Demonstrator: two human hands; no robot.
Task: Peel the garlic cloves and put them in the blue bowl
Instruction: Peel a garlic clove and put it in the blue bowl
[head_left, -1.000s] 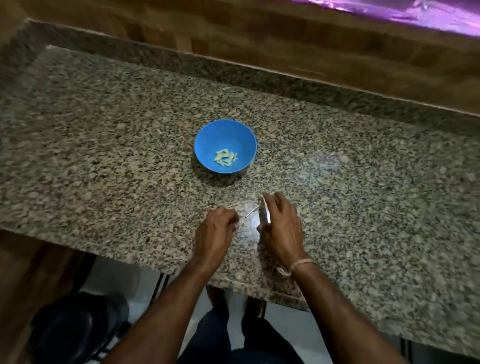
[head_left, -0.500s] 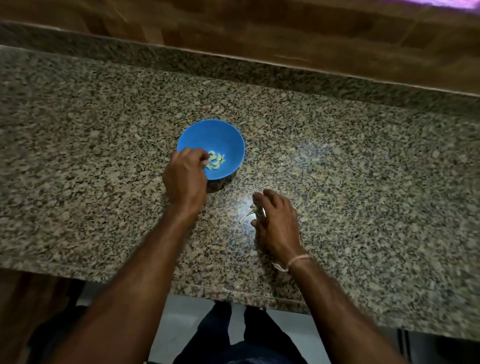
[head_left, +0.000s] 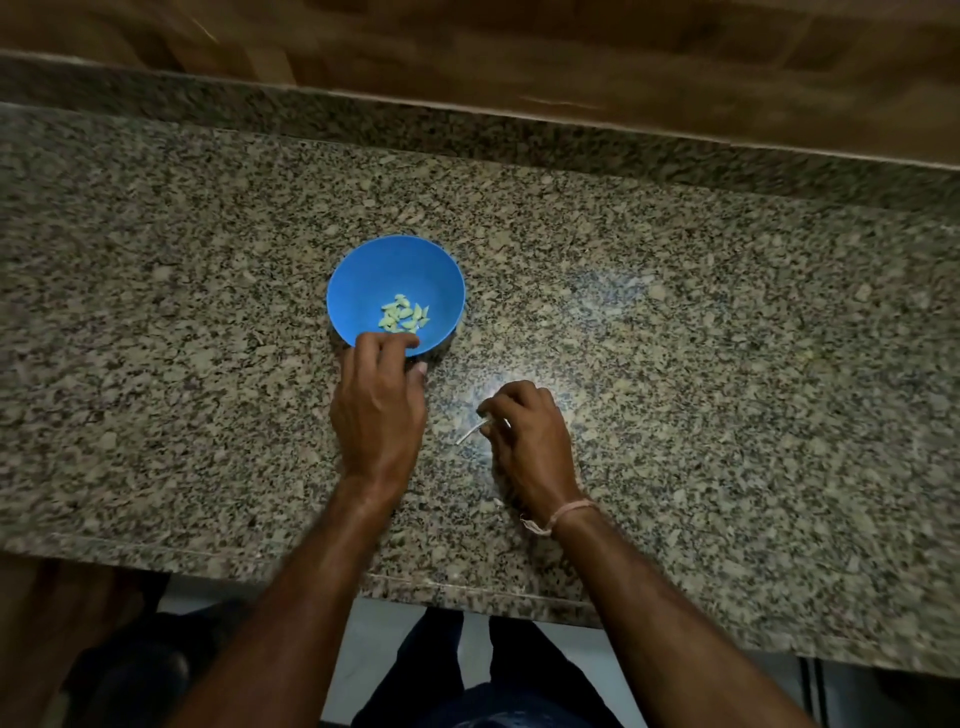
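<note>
A small heap of pale, peeled garlic cloves (head_left: 404, 318) lies at the bottom of the round blue plastic bowl (head_left: 363, 275), which stands on the speckled granite bench (head_left: 727, 364) left of its middle, within easy reach of both arms. The left hand (head_left: 379, 400) hangs over the bowl's near rim, its fingers (head_left: 387, 343) curled loosely together with the tips just at the lip and nothing visible between them, a pose that suits dropping a clove in. Just right and nearer, the right hand (head_left: 524, 436) rests on the bench with its fingers bent, pinching a thin whitish strip of garlic skin (head_left: 470, 432), probably held aside as waste. A pale thread bracelet (head_left: 563, 514) circles that wrist. A wooden wall panel (head_left: 519, 62) backs the far edge. Nothing stands between the hands and the bowl.
</note>
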